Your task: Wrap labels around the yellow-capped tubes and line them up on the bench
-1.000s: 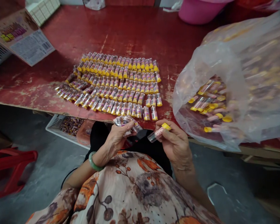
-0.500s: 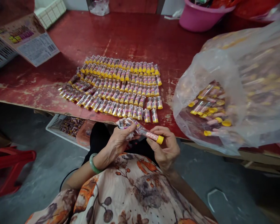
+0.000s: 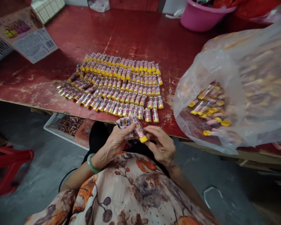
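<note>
My left hand [image 3: 119, 139] is closed around a stack of small printed plastic wrappers [image 3: 125, 122], its thumb pressing on top. Held with them is a clear tube [image 3: 138, 128] of small pink and white pieces, its yellow cap [image 3: 143, 139] pointing down toward me. The tube sits at least partly inside a printed wrapper. Beside the cap, my right hand [image 3: 162, 145] has its fingers curled but apart; whether the tips touch the tube is unclear. Wrapped tubes [image 3: 121, 82] lie in several rows on the red table [image 3: 135, 34] beyond my hands.
At the right, a large translucent bag [image 3: 198, 72] lies open toward me with yellow-capped tubes inside. A pink tub [image 3: 196, 17] stands behind it. A printed carton [image 3: 29, 37] is at the left. Below the table edge is a white crate [image 3: 52, 123]; a red stool [image 3: 13, 162] stands left.
The yellow-capped tube has swung from lying slanted in my right fingers to pointing toward me in my left hand. My right hand has shifted slightly left and loosened from the cap.
</note>
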Tool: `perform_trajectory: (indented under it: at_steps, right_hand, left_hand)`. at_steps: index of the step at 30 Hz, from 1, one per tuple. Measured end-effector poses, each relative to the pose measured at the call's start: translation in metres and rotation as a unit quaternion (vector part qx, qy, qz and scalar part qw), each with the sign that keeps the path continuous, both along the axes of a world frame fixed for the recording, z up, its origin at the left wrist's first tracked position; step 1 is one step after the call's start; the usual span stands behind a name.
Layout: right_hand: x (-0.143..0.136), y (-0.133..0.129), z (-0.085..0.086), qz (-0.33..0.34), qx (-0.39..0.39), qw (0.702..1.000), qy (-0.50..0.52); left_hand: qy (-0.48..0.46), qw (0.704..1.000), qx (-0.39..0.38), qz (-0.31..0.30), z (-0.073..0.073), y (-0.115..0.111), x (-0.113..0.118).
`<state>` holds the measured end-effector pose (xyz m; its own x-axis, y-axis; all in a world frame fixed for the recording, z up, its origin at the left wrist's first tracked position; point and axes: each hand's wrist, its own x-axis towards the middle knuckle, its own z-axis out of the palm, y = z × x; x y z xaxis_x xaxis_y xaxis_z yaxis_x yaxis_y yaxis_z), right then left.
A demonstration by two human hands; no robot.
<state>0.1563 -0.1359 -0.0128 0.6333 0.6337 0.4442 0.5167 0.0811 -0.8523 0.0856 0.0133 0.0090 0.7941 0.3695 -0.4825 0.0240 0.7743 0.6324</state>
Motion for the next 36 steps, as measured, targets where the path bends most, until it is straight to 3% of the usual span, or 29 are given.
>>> perform_trajectory:
  at_steps: [4, 14, 21, 25, 29, 33, 36]
  right_hand:
    - [-0.003, 0.004, 0.006, -0.086, 0.043, 0.989, -0.109]
    - [-0.016, 0.016, 0.018, -0.195, 0.080, 0.971, -0.117]
    - [-0.018, 0.016, 0.012, -0.210, 0.077, 0.969, -0.107]
    - [-0.013, 0.008, 0.012, -0.163, 0.056, 0.983, -0.064]
    - [0.001, 0.004, 0.011, -0.071, 0.003, 0.989, 0.130]
    - [0.013, 0.019, 0.015, -0.084, -0.034, 0.979, 0.184]
    - [0.026, 0.040, 0.016, -0.046, -0.041, 0.964, 0.258]
  left_hand:
    - [-0.010, 1.000, -0.009, -0.019, 0.004, -0.007, 0.001]
    - [-0.022, 0.999, 0.008, -0.040, 0.009, -0.019, -0.003]
    - [0.003, 0.999, -0.004, -0.033, 0.009, -0.021, 0.000]
    - [-0.002, 0.999, 0.006, -0.038, 0.006, -0.018, 0.002]
    - [0.015, 0.996, 0.066, -0.052, -0.004, -0.011, 0.003]
    - [0.002, 0.993, 0.111, -0.049, -0.010, -0.005, 0.006]
    - [-0.010, 0.994, 0.111, -0.013, -0.008, 0.003, 0.009]
